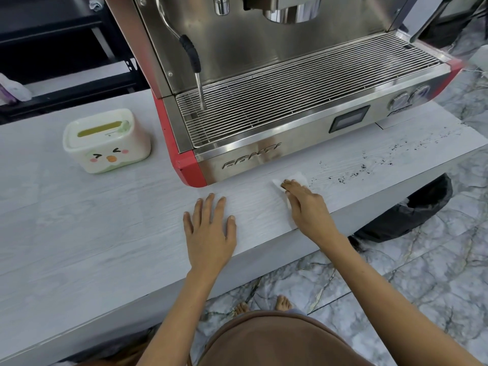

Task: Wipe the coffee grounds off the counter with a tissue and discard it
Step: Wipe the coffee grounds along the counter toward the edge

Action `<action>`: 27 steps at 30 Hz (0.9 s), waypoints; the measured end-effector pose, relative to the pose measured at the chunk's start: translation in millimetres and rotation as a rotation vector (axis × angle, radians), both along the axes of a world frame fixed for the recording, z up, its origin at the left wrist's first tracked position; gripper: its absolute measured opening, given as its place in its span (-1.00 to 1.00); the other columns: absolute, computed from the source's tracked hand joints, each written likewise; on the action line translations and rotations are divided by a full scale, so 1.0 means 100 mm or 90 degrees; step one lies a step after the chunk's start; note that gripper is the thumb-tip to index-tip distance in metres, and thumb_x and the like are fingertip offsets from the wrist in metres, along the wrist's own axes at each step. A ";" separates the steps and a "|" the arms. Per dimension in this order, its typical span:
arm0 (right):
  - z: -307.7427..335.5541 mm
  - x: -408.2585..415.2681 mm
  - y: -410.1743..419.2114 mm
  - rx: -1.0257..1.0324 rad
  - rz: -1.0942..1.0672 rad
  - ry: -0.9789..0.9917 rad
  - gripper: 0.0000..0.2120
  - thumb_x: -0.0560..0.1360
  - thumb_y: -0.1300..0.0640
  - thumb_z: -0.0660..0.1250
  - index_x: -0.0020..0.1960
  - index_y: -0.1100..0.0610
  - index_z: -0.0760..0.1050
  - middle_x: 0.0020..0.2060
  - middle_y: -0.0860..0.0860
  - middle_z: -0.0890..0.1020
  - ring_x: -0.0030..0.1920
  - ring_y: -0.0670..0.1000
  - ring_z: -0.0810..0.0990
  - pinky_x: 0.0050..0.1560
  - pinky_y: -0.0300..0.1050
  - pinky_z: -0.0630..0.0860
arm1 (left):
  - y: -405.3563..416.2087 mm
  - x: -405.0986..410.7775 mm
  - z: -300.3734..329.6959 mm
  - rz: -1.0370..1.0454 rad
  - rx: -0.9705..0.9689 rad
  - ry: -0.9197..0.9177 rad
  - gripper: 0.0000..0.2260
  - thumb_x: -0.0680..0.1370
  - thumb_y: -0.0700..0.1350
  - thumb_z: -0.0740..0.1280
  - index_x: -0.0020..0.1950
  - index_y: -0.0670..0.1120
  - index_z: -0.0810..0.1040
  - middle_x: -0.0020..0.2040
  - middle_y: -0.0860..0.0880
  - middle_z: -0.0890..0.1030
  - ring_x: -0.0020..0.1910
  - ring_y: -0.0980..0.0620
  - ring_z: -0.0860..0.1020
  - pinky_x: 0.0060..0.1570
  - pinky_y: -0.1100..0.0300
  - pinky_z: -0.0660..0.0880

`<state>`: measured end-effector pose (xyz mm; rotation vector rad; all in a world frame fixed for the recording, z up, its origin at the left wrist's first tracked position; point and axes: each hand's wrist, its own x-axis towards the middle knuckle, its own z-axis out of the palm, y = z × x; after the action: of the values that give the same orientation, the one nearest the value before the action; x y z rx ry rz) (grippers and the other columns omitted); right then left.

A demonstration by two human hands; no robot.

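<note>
A white tissue point(297, 179) lies flat on the pale wood-grain counter point(92, 233), just in front of the espresso machine. My right hand point(307, 204) presses down on it with straight fingers, covering most of it. Dark coffee grounds point(348, 175) are scattered over the counter to the right of the tissue, as far as the counter's right end. My left hand point(210, 228) rests flat on the counter with fingers spread, to the left of the right hand, holding nothing. A bin lined with a black bag point(412, 210) stands on the floor below the counter's right end.
A steel and red espresso machine point(290, 88) fills the back of the counter, its steam wand point(195, 72) hanging over the drip grate. A white tissue box with a cartoon face point(107, 141) sits to its left. Dark shelving point(52, 48) stands behind. Marble floor lies below.
</note>
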<state>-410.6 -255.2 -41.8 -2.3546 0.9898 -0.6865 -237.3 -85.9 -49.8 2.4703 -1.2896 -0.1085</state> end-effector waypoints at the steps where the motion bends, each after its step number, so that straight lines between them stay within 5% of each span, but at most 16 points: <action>1: 0.03 -0.01 -0.01 0.014 -0.004 -0.016 -0.73 0.59 0.30 0.19 0.27 0.23 0.50 0.24 0.13 0.56 0.30 0.10 0.48 0.29 0.16 0.42 | -0.01 -0.02 0.01 -0.001 0.001 0.001 -0.48 0.63 0.15 -0.01 0.56 0.02 0.27 0.59 -0.01 0.21 0.59 -0.06 0.10 0.54 -0.19 -0.01; 14: -0.15 0.07 0.59 -0.127 0.086 0.087 -0.60 0.61 0.10 0.05 0.36 0.19 0.43 0.34 0.09 0.47 0.41 0.03 0.34 0.40 0.06 0.29 | -0.13 -0.20 0.02 -0.010 0.004 0.006 -0.49 0.64 0.14 -0.05 0.56 0.04 0.27 0.60 0.02 0.20 0.59 0.00 0.09 0.54 -0.16 -0.04; 27: -0.11 -0.24 0.05 -0.104 0.051 0.108 -0.60 0.60 0.11 0.04 0.36 0.18 0.44 0.33 0.09 0.48 0.38 0.03 0.38 0.40 0.02 0.29 | -0.43 -0.44 0.04 -0.020 -0.014 0.016 -0.47 0.62 0.17 -0.02 0.55 0.03 0.29 0.59 -0.03 0.22 0.59 -0.02 0.10 0.55 -0.13 -0.05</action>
<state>-434.9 -250.2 -52.8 -2.6168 0.9344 -0.5632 -281.4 -129.0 -45.5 2.4230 -1.3133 -0.1330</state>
